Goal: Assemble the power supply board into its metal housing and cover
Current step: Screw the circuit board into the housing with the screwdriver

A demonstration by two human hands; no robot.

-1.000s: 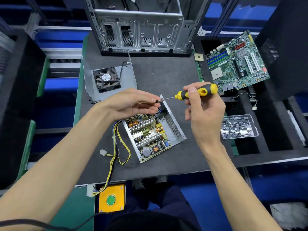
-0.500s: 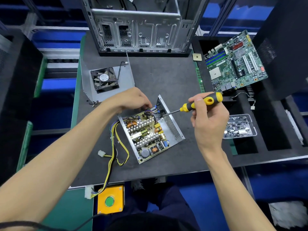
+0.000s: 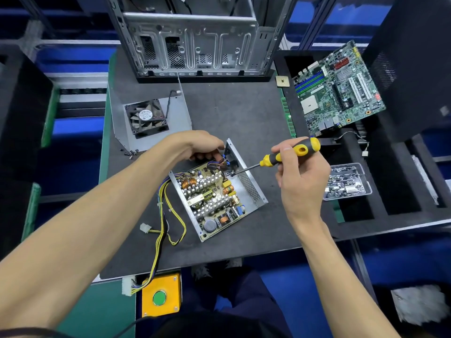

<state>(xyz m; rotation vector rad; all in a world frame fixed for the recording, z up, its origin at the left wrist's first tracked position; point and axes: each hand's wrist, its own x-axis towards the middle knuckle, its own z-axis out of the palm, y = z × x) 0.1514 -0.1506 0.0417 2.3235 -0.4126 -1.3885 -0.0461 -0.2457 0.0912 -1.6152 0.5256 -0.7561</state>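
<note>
The power supply board (image 3: 210, 196) lies inside its open metal housing (image 3: 253, 191) in the middle of the dark mat. Yellow and black cables (image 3: 168, 223) trail from it to the left and front. My left hand (image 3: 200, 145) holds the housing's far corner with curled fingers, by the upright end wall. My right hand (image 3: 300, 172) grips a yellow-and-black screwdriver (image 3: 290, 152); its tip touches the board's far right corner inside the housing. The metal cover (image 3: 175, 111) with a black fan (image 3: 146, 118) on it lies at the back left.
An open computer chassis (image 3: 195, 42) stands at the back. A green motherboard (image 3: 339, 89) leans at the right. A clear tray of screws (image 3: 346, 181) sits right of my hand. Small loose screws (image 3: 130, 153) lie by the cover. A yellow box with a green button (image 3: 161, 296) sits at the front edge.
The screwdriver came down from above the housing, and its tip now rests at the board's far right corner. My left hand moved from the screwdriver tip to the housing's far corner.
</note>
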